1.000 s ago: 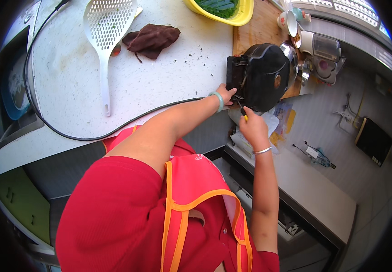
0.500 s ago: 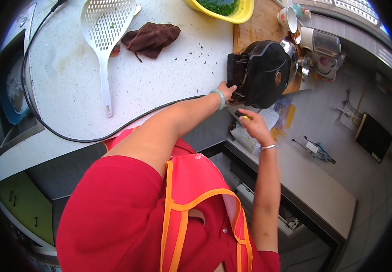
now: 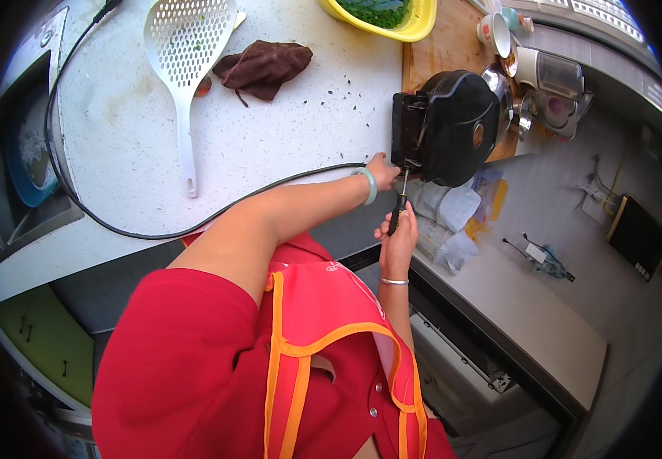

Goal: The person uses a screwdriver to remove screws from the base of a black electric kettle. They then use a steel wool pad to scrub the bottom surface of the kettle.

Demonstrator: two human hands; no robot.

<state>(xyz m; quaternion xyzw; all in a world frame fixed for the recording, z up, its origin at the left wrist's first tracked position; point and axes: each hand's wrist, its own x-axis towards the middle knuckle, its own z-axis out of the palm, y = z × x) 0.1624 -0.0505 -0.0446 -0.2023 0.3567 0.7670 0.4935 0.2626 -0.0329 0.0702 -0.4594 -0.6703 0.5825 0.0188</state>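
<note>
While the right hand (image 3: 400, 243) is gripping a screwdriver (image 3: 397, 218), fingers wrapped round the dark handle, its shaft is pointing at the near left corner of the black appliance (image 3: 457, 126). Too small to tell what the tip is actually touching, tbh. The left hand (image 3: 381, 171) is resting by that same corner, but its fingertips are partly hidden, so can't tell if they're gripping or just pressing. The appliance itself is sitting near the front edge of the desk (image 3: 308, 145), overlapping a wooden board (image 3: 438, 46). Left of the appliance a brown cloth (image 3: 267, 70) is lying crumpled, and a white skimmer (image 3: 184, 134) is lying further left. Up beyond the appliance, to its left, a yellow basin (image 3: 424, 21) is holding chopped greens (image 3: 373, 14). A black cord (image 3: 155, 236) is curving off left of the appliance.
</note>
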